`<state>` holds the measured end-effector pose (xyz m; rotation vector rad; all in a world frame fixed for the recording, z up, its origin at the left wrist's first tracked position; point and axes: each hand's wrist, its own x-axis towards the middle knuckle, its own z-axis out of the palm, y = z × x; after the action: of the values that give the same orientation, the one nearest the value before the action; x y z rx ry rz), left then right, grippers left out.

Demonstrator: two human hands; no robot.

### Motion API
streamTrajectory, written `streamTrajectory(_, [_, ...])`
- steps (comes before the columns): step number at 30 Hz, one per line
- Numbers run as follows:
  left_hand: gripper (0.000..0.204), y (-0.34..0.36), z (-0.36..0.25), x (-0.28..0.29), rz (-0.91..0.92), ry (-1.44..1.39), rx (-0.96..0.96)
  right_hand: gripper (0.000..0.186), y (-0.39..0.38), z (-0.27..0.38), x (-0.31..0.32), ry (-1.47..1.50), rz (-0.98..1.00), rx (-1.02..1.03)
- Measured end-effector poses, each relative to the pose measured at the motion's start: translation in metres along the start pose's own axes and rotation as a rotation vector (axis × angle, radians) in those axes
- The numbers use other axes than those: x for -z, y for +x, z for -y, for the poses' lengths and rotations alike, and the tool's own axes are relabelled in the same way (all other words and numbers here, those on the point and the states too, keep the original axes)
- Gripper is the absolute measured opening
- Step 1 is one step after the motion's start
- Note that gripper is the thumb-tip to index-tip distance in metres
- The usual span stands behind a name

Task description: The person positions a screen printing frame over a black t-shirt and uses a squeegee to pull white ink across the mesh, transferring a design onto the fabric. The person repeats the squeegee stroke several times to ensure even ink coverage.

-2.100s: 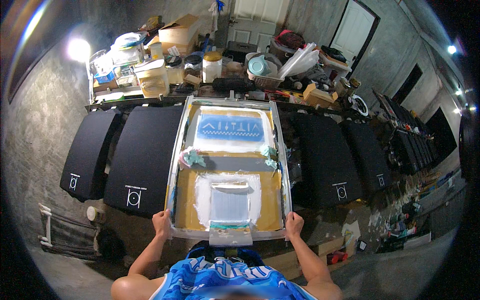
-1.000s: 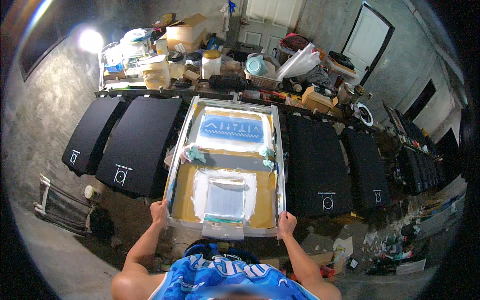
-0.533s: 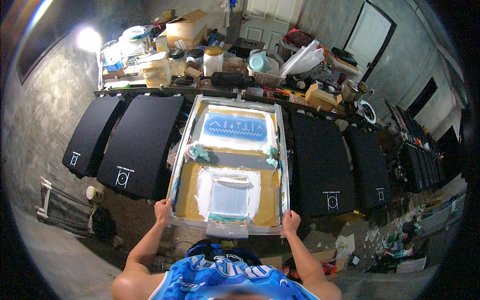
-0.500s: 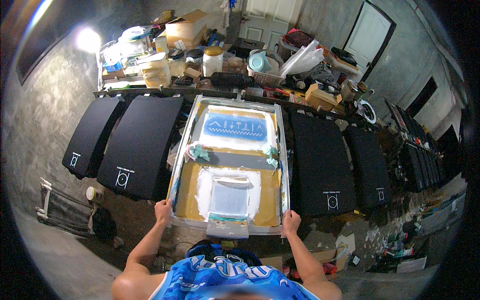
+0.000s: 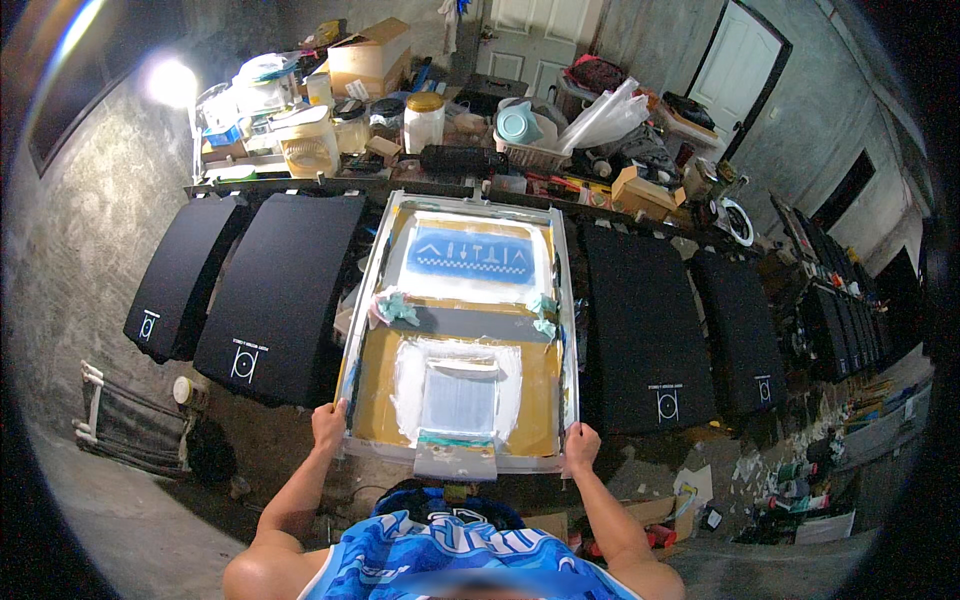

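Evidently, a stiff frame [image 5: 568, 330]

Left hand [image 5: 328, 426] and right hand [image 5: 581, 446] are closed on its sides, near the closer corners; it extends ahead of this grip. Sides seem the proper hold; the mesh [image 5: 375, 390] is probably fragile.

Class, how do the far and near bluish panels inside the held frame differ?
The far panel is bright blue; the near panel is paler, greyer. The far panel looks wider across than the near panel. The far panel bears pale shapes and a checkered strip; the near panel shows none discernible. Both are largely bordered in white.
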<state>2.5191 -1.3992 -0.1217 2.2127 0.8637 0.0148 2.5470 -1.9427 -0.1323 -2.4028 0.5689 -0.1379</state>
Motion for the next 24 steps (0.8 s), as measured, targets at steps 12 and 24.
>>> streamTrajectory(12, [0.037,-0.011,0.000,-0.014,-0.137,0.083,-0.151,0.026,0.008,0.039,0.027,-0.251,0.018,0.308])
streamTrajectory(24, [0.051,-0.097,-0.067,-0.011,0.566,0.056,-1.135,0.046,-0.080,0.135,0.005,-0.251,0.701,1.180])
